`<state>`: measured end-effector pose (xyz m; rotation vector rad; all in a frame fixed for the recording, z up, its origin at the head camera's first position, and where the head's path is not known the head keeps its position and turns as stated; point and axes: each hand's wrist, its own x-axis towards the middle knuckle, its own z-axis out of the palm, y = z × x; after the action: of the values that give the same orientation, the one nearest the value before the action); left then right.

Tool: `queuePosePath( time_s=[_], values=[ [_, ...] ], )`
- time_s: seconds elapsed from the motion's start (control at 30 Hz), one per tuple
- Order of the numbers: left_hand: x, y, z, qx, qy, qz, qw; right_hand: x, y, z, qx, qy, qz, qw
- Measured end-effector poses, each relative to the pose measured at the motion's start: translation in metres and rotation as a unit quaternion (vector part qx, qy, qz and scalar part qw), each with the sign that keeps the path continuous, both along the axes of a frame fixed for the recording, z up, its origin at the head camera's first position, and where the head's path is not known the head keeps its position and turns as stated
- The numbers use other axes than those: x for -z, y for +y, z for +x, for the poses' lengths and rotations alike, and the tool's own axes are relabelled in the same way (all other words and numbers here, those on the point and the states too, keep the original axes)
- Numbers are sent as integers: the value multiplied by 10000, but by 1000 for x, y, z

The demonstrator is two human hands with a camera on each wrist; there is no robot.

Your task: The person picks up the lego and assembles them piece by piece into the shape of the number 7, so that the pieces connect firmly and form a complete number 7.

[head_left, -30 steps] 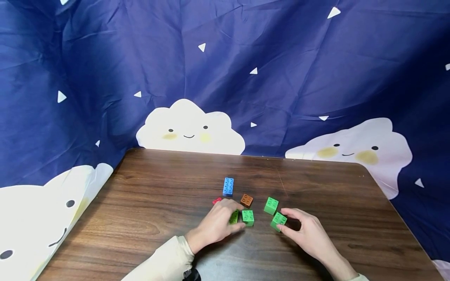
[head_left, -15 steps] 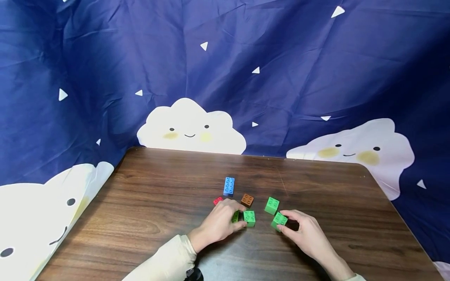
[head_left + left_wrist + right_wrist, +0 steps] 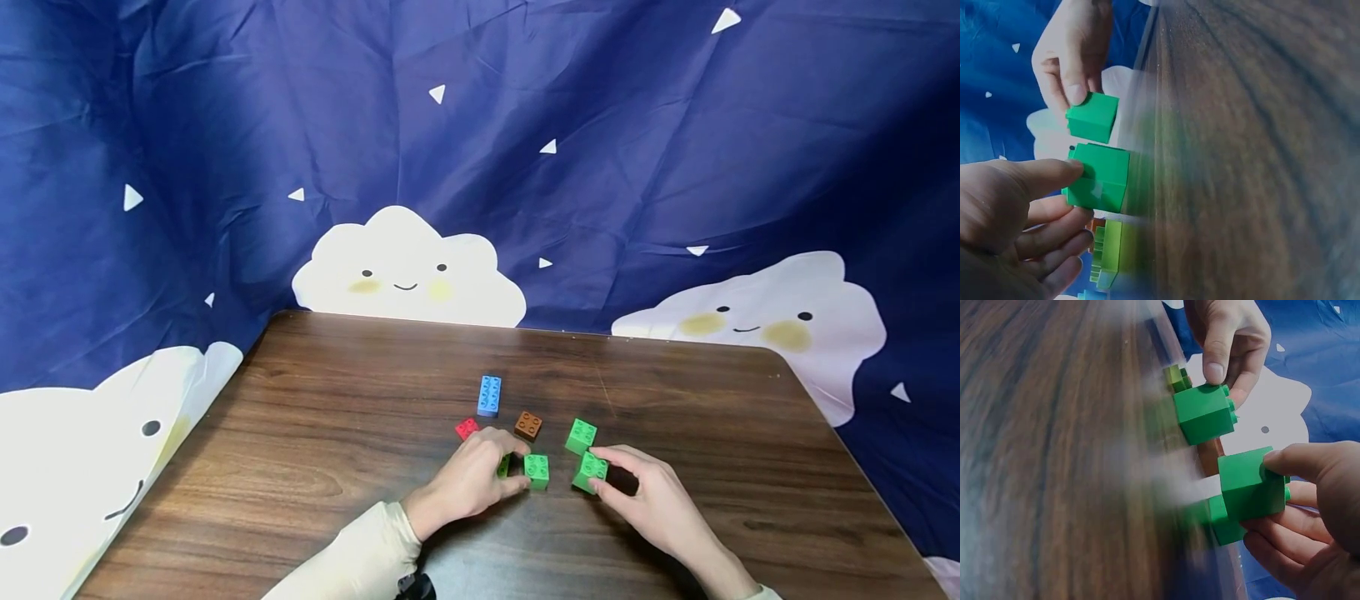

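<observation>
My left hand [image 3: 468, 477] pinches a green building brick [image 3: 536, 472] between thumb and fingers. In the left wrist view its thumb lies along the near face of that brick [image 3: 1099, 178]. My right hand [image 3: 660, 498] grips a second green brick [image 3: 590, 472], thumb on one side and fingertips on the other, as the right wrist view shows of this brick [image 3: 1250, 484]. A short gap separates the two held bricks. Just behind the right one stands a third green brick [image 3: 581, 436]. A lime-green brick [image 3: 503, 466] is partly hidden by my left hand.
Beyond the hands, a brown brick [image 3: 528, 425], a blue brick [image 3: 489, 396] and a partly covered red brick [image 3: 467, 428] lie on the wooden table [image 3: 337, 400]. A dark blue cloth [image 3: 570, 200] with clouds hangs behind the table's far edge.
The green brick in my left hand has shifted slightly right and towards me. My right hand has brought its brick a little left, narrowing the gap. More of the red brick shows.
</observation>
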<state>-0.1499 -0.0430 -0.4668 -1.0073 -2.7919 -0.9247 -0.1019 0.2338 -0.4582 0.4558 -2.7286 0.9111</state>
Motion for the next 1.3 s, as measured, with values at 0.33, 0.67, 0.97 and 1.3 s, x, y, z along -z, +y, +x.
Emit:
queuePosePath(
  time_s=[0.33, 0.67, 0.97, 1.3],
  values=[
    [0, 2, 3, 154, -4, -51, 9999, -8, -10, 4, -397, 235, -241, 9986],
    [-2, 3, 4, 360, 151, 16, 9992, -15, -18, 1, -564, 237, -222, 9979],
    [-2, 4, 4, 398, 24, 29, 9992, -21, -28, 3, -990, 390, -341, 9937],
    [-2, 5, 5, 395, -122, -49, 9991, -20, -33, 0, -1289, 509, -303, 9899]
  ],
)
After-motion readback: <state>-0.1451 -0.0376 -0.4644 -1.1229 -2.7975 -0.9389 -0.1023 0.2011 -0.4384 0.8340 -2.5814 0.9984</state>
